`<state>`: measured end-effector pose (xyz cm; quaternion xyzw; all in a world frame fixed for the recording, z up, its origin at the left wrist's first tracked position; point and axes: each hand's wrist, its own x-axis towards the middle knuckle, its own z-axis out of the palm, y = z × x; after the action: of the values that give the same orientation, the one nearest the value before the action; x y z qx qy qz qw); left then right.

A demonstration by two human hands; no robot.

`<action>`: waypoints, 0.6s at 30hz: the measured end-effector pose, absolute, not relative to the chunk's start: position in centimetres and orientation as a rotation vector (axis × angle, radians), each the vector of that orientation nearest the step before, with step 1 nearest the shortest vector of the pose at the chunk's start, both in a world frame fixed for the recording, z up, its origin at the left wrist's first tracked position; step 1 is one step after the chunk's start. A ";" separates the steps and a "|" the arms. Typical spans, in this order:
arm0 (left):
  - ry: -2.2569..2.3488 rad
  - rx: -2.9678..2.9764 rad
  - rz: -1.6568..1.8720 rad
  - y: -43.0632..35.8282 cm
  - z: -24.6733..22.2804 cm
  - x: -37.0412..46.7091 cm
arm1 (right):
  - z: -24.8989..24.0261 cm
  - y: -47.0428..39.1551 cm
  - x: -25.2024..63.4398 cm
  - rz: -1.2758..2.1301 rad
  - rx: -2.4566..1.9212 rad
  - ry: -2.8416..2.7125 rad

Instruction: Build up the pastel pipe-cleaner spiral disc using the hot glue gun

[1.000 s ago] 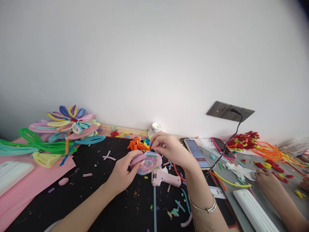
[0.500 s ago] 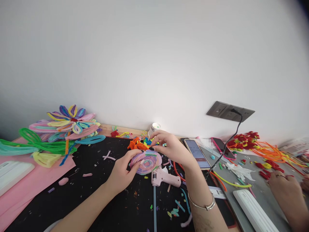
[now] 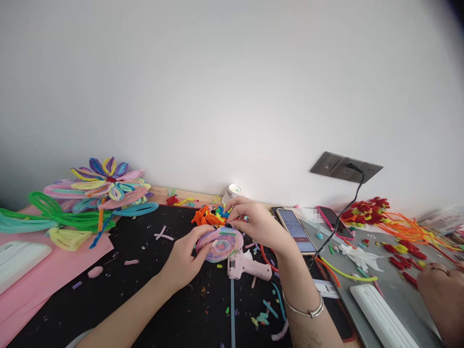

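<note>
A flat spiral disc of pastel pipe cleaners (image 3: 222, 245), mostly pink and purple, is tilted toward me above the black mat. My left hand (image 3: 188, 253) grips its left side, with the thumb on the front. Along the disc's top edge, my right hand (image 3: 250, 223) is closed with its fingertips pinched at the rim. Just below and right of the disc lies a pink glue gun (image 3: 250, 268), a long glue stick (image 3: 232, 314) sticking out toward me. Orange pipe-cleaner loops (image 3: 208, 216) lie behind the disc.
Pipe-cleaner flowers (image 3: 110, 181) and pink paper (image 3: 68, 270) are at the left. A small cup (image 3: 234, 191) stands by the wall. Phones (image 3: 295, 231), a black cord (image 3: 339, 222) and a white bar-shaped device (image 3: 384, 314) are at right, near another person's hand (image 3: 440, 295).
My hands and the disc have barely moved; the right fingers have shifted slightly along the rim. The other person's hand has moved right, uncovering more red pieces.
</note>
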<state>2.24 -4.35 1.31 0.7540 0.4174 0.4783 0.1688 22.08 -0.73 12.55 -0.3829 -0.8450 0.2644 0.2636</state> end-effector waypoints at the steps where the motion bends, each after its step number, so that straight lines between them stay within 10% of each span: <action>1: 1.191 2.139 1.366 -4.3 1.2 2.2 | 12.6 -0.7 22.1 0.729 -1.027 -2.276; 18: 1.211 2.040 1.382 -4.4 1.1 2.2 | 12.6 -0.6 21.9 0.734 -0.973 -2.267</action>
<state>2.22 -4.45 1.14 0.7286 0.4324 0.4935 0.1966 21.86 -0.62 12.60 -0.3629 -0.8456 0.2739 0.2799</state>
